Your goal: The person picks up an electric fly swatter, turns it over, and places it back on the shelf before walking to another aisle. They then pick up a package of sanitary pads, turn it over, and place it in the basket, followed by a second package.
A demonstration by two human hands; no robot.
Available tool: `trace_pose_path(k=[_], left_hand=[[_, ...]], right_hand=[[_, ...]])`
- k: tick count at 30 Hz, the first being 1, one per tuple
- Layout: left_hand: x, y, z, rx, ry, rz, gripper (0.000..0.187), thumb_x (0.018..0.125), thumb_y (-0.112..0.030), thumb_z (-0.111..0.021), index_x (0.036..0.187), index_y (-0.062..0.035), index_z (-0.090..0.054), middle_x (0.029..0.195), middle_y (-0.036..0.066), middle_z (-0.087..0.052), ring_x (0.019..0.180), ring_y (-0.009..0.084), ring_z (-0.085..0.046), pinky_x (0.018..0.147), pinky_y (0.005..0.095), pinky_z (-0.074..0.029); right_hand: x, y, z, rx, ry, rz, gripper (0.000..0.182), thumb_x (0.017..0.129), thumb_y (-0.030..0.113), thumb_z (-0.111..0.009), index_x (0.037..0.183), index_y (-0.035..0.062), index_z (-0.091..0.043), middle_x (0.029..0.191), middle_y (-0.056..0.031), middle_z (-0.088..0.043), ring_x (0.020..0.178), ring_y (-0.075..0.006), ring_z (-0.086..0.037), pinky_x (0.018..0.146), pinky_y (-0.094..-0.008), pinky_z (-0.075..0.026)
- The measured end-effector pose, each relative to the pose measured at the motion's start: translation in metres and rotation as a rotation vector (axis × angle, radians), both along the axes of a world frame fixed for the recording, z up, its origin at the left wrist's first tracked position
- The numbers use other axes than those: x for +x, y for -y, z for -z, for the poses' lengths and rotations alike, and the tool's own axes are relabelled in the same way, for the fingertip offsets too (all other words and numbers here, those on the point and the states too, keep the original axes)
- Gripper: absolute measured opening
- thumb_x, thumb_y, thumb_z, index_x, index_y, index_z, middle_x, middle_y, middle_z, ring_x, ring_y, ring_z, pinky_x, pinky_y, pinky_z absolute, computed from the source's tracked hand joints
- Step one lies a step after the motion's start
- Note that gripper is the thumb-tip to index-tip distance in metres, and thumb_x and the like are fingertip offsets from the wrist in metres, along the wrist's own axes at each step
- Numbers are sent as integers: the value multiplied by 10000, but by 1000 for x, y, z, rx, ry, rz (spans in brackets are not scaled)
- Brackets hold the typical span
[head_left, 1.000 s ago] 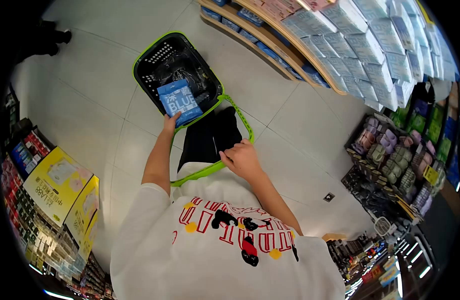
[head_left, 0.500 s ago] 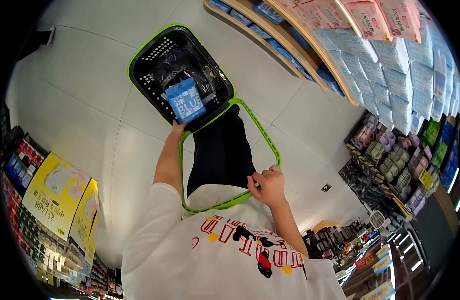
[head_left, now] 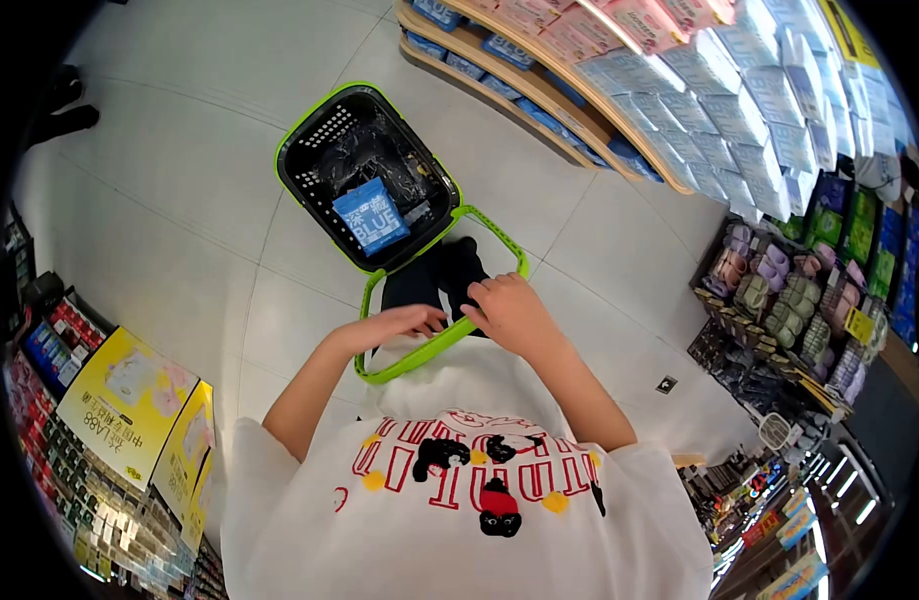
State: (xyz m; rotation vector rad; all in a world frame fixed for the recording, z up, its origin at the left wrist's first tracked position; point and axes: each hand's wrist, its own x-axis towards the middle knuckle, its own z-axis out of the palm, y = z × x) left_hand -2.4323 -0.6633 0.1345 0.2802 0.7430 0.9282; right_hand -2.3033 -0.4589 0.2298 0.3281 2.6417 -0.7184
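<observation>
A black shopping basket (head_left: 304, 210) with a lime-green rim rests on the floor in front of my feet. Inside it lie a blue packet marked "BLUE" (head_left: 372, 217) and a glossy black plastic-wrapped item (head_left: 369, 150). The long green basket handle (head_left: 419, 358) is raised towards my body. My right hand (head_left: 504, 312) is closed around the right corner of the handle. Fingers extended and holding nothing, my left hand (head_left: 404, 322) reaches across the handle's left side, over my dark trousers.
Shelves (head_left: 549, 95) at the upper right hold blue and pink packets. To the right is a rack of slippers (head_left: 779, 290). A yellow display box (head_left: 124, 405) stands at the lower left. A person's dark shoes and legs (head_left: 67, 115) show at the far left.
My left hand has left the basket's rim and moved back to the handle. My right hand has moved up and left with the handle. The packet remains inside the basket.
</observation>
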Motion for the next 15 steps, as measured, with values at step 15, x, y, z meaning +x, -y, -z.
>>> trace_pose_path(k=[15], left_hand=[[145, -28, -27, -15, -1133, -37, 287, 742, -218, -626, 954, -24, -636, 856, 156, -668, 784, 284, -640, 719, 357, -483]], right_hand=[[88, 50, -362, 272, -632, -615, 314, 756, 248, -655, 1005, 65, -601, 910, -57, -566, 917, -243, -541, 773, -361, -414]])
